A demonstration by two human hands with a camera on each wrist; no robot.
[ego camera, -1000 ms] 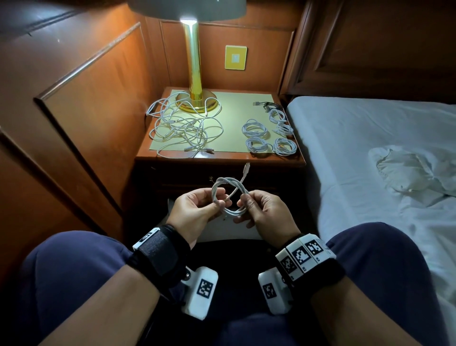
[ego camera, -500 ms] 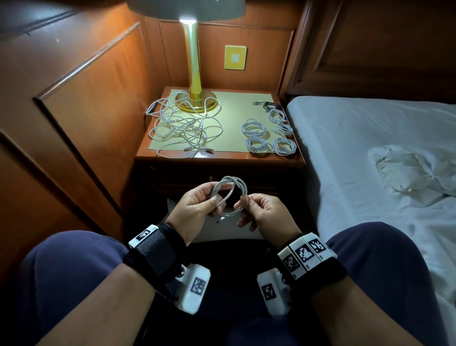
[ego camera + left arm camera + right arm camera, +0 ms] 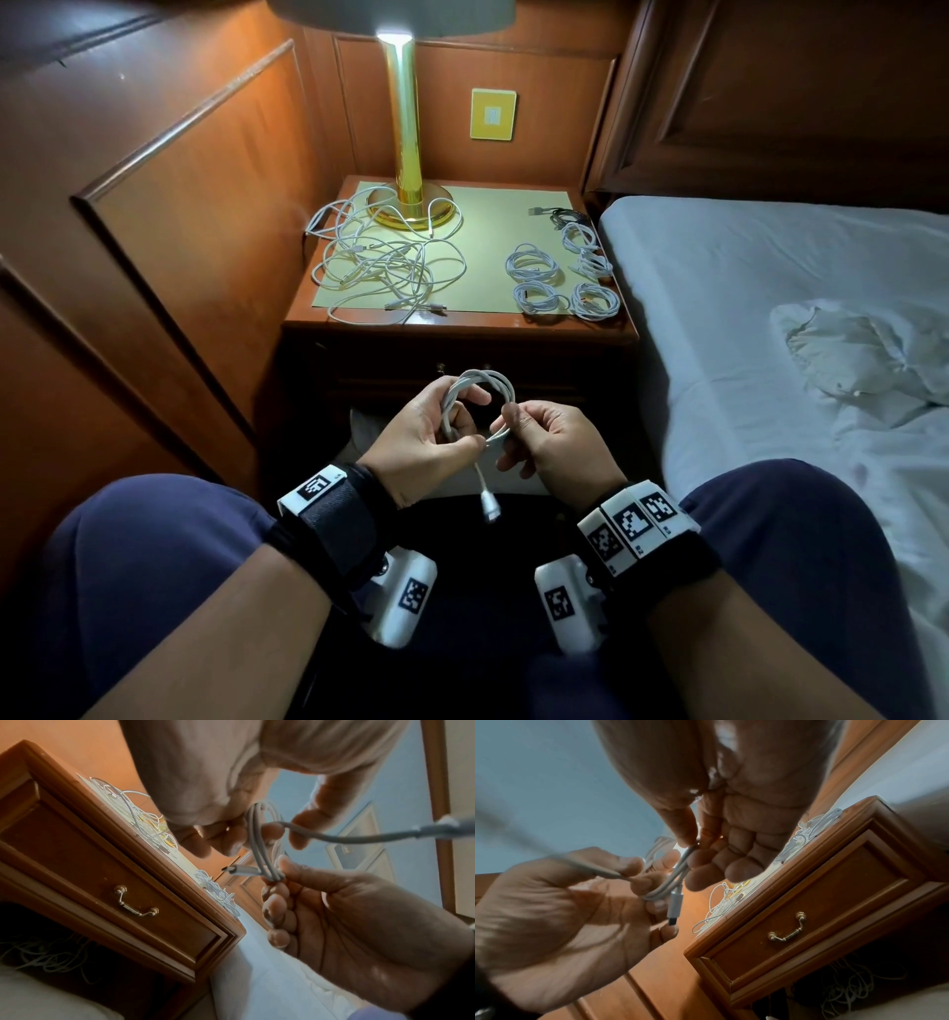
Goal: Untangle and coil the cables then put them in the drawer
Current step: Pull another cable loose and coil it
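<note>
Near the knees, from the head view, the left hand (image 3: pixel 426 437) and right hand (image 3: pixel 552 439) both grip a coil (image 3: pixel 477 403); the drawer (image 3: pixel 457 370) is lost in shadow. Left wrist: one plug (image 3: pixel 437 828) blurs. Right wrist: fingers (image 3: pixel 734 866) pinch the strands.

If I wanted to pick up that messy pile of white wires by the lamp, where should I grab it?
Probably pinch the loose plug end at the front of the tangled cables, coming from above at the nightstand's front edge. It lies free of the knot, away from the lamp base.
</note>
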